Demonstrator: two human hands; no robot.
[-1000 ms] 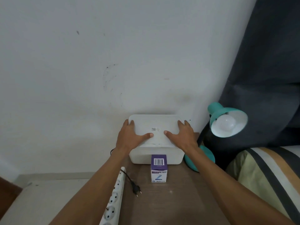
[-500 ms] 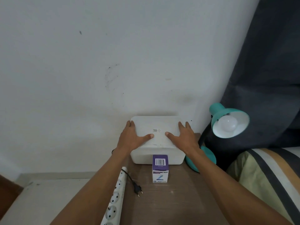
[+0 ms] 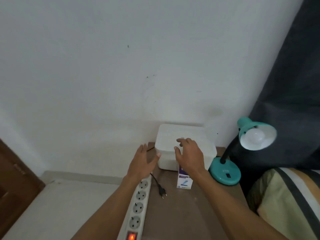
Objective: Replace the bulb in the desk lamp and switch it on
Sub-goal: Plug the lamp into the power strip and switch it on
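A teal desk lamp stands at the right of the brown table, its shade tilted toward me with a white bulb screwed in, unlit. A small purple and white bulb box stands upright in front of a closed white plastic container. My left hand hovers open just left of the container. My right hand is open above the container's front edge and hides the top of the bulb box. The lamp's black plug lies loose on the table.
A white power strip with a glowing red switch runs along the table's left edge. A white wall is behind, a dark curtain at the right, and a striped pillow at the lower right. A brown door shows at the left.
Both hands have lifted off the container's lid and drawn back toward me, the left one moving off to the container's left side. The view has shifted left and down.
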